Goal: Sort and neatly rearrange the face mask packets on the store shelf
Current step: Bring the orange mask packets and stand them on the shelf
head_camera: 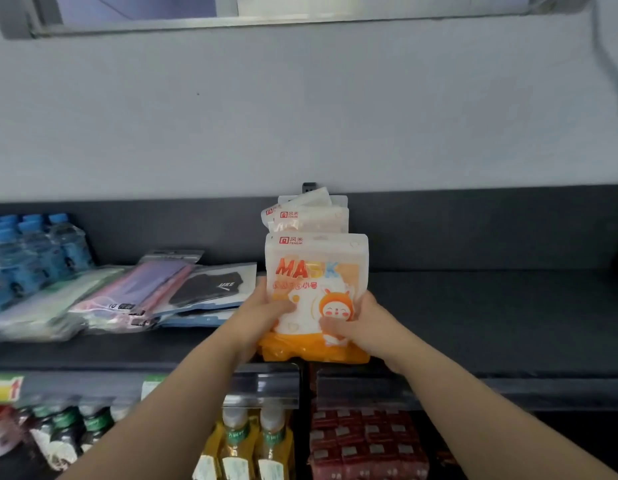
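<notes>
packets: stack of white-and-orange "MASK" packets [316, 268] stood upright at the front edge of the shelf [491, 323], about mid-length; rear ones poked up uneven behind the front one
contact: orange bottoms sat at the front lip; couldn't tell if resting or just lifted
left hand: left hand [262, 315] curled round the stack's left side, thumb on the front face
right hand: right hand [358, 323] gripped the right side low down, thumb pressed on the cartoon print
handling: judged light, soft, glossy film, so slippery; packets likely to slide past each other and fan out
grip: best to squeeze both side edges low, tap the bottoms on the shelf to square them; pinching one top corner would let the rest slip
other masks: flat packs [127, 296] lay fanned and overlapping toward the left end, black one [210, 287] nearest the stack, not touching it
back left corner: blue-capped bottles [34, 244]
below: price rail [266, 379], then yellow bottles [252, 441] and red packs [363, 441] on the lower tier
</notes>
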